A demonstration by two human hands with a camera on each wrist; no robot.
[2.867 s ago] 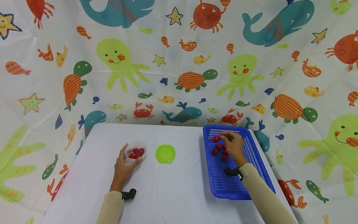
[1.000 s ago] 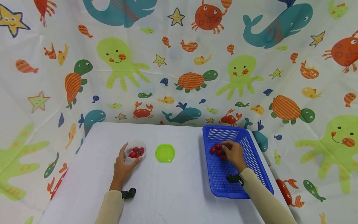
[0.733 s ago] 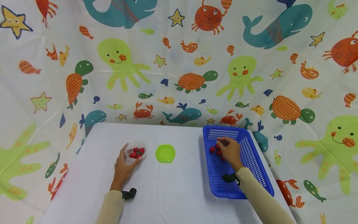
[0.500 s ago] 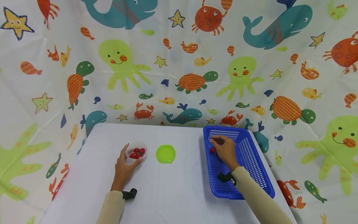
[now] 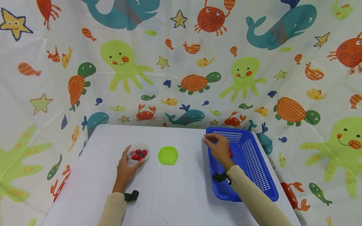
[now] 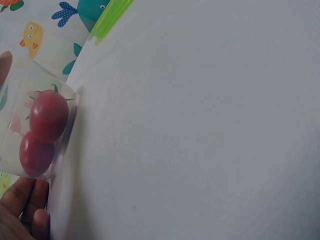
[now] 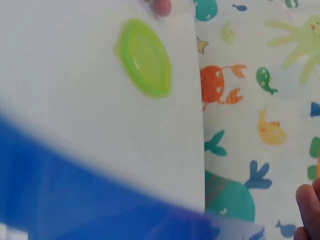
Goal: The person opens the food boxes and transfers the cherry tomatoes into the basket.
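My left hand point(image 5: 125, 171) grips a clear plastic cup point(image 5: 130, 162) from its near left side. Inside it lie several red cherry tomatoes point(image 6: 49, 116), some with green stems. My right hand point(image 5: 219, 149) hovers over the left rim of a blue perforated basket point(image 5: 255, 169), fingers bent and thumb near the forefinger. No tomato shows at its fingertips in the head view, and the right wrist view catches only some fingertips point(image 7: 311, 207), so whether it holds anything is hidden. Beneath and beside this hand, a few cherry tomatoes point(image 5: 231, 154) remain partly visible in the basket.
A bright green lid point(image 5: 168, 155) lies on the white table point(image 5: 175, 188) between cup and basket. Behind the table hangs a cloth point(image 5: 175, 78) printed with sea animals. The basket's raised rim stands along the table's right edge.
From above the tomatoes inside the basket, my right hand has moved left to the basket's rim. The tomatoes have come partly into view on its right. My left hand and the cup have stayed put.
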